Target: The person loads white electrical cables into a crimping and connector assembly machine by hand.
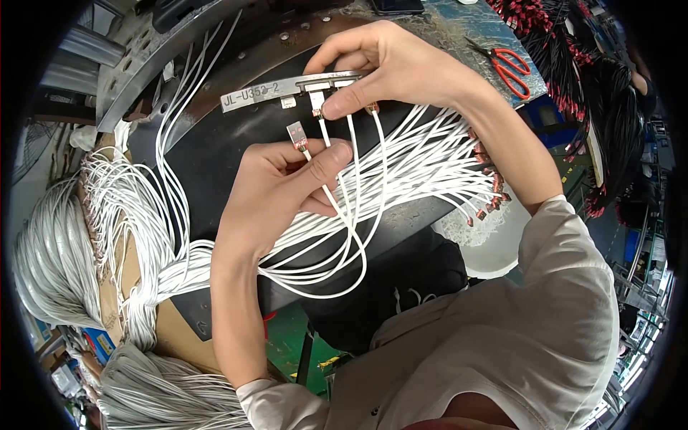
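My left hand (276,183) pinches a white USB cable (328,193) just below its bare metal plug (296,132), which points up. My right hand (401,68) grips a slim metal bar (251,97) between thumb and fingers, with stamped marks on its left end. Along the bar's lower edge, a white USB connector (316,100) sits near my right thumb, its cable hanging down. More cables hang from the bar beside it; the fingers and thumb partly hide their ends. The plug in my left hand is a little below the bar, apart from it.
A thick bundle of white cables (423,172) lies across the black work surface (208,140). Coiled cables (54,251) are stacked at the left. Red-handled pliers (510,72) rest at the back right. A white bin (494,251) stands by my right elbow.
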Action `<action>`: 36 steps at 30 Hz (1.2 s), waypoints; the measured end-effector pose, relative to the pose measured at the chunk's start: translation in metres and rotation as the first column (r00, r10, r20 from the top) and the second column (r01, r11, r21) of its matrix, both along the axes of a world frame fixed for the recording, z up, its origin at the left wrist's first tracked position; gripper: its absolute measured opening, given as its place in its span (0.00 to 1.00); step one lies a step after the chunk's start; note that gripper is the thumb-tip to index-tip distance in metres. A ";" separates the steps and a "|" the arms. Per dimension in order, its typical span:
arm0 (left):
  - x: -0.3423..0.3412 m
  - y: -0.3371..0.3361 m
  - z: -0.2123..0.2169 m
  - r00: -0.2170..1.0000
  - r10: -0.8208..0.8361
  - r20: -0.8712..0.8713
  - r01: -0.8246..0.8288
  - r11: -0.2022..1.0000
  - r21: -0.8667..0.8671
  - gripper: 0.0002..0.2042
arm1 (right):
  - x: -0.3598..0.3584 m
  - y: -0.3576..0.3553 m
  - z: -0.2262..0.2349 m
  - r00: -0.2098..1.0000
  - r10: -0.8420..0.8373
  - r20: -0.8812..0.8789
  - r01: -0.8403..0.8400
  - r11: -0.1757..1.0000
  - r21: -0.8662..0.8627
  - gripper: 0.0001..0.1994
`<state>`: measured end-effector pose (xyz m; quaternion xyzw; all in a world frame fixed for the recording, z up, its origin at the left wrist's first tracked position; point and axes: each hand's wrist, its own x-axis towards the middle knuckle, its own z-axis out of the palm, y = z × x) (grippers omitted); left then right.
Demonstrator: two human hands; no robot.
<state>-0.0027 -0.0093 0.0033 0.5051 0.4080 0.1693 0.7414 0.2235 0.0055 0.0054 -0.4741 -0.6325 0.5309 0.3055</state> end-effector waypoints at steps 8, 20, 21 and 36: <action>-0.001 0.004 0.000 0.999 0.036 -0.016 -0.036 0.999 0.005 0.16 | 0.000 0.002 -0.001 0.997 0.073 -0.022 -0.073 0.997 0.003 0.17; -0.011 0.045 0.011 0.817 0.515 -0.259 0.359 -0.102 0.928 0.10 | 0.005 0.100 0.000 0.886 -0.237 0.398 -0.038 0.818 0.573 0.14; -0.005 0.057 0.008 0.815 0.523 -0.250 0.358 -0.114 0.927 0.10 | 0.003 0.133 -0.001 0.848 -0.354 0.394 -0.015 0.728 0.685 0.14; -0.016 0.021 0.033 0.935 0.345 -0.088 0.123 -0.083 0.989 0.05 | 0.003 0.145 -0.028 0.701 -0.652 0.288 -0.004 0.400 0.917 0.14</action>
